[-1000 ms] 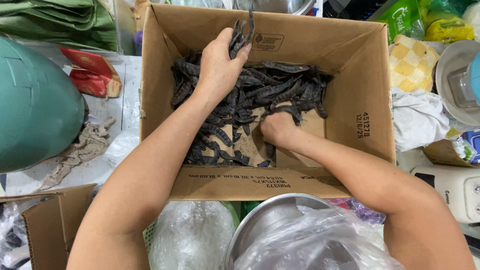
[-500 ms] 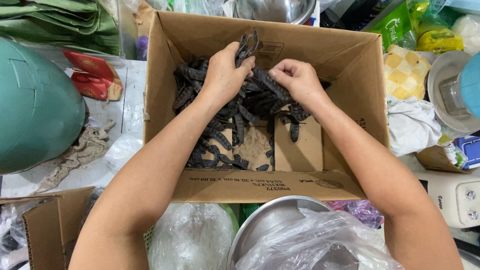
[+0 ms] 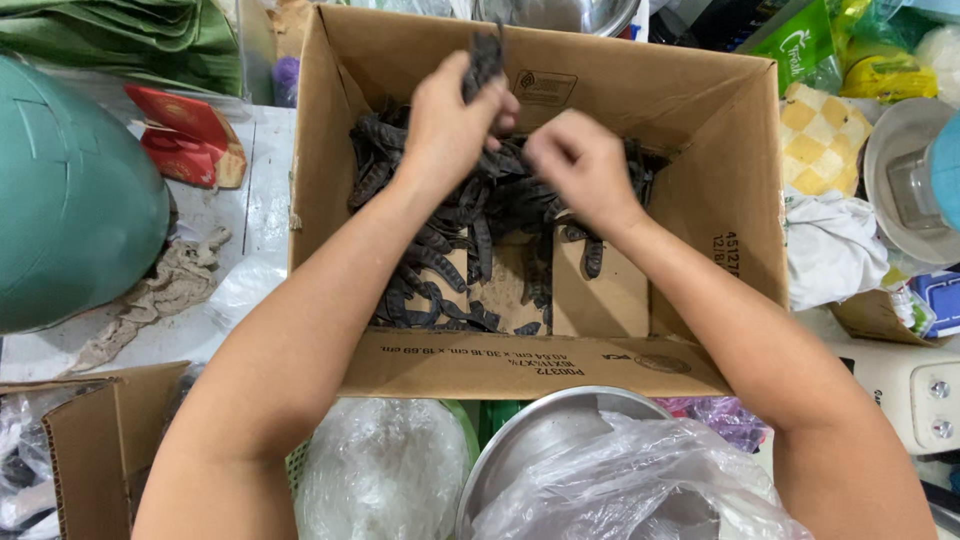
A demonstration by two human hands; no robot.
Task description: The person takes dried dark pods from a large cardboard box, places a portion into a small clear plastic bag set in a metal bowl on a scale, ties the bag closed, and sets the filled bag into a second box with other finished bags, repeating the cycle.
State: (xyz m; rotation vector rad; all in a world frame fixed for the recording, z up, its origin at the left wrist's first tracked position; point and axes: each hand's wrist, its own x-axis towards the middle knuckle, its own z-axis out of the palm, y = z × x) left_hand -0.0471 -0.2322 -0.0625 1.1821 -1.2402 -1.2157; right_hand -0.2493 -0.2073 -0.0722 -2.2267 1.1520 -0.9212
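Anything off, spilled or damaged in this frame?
Nothing spilled: the dark pods all lie inside the cardboard box. The left hand holds one pod above the pile, the right hand beside it. Only a crumpled rag lies loose on the table.

The cardboard box (image 3: 520, 360) is open on top, so there is room to reach in from above. Its tall walls block the sides. Dark pods (image 3: 450, 250) crowd the left and back; bare floor shows front right, apparently free.

pods (image 3: 440, 250): black | box (image 3: 700, 110): brown | cloth (image 3: 820, 135): yellow-white checked | bin (image 3: 70, 200): green
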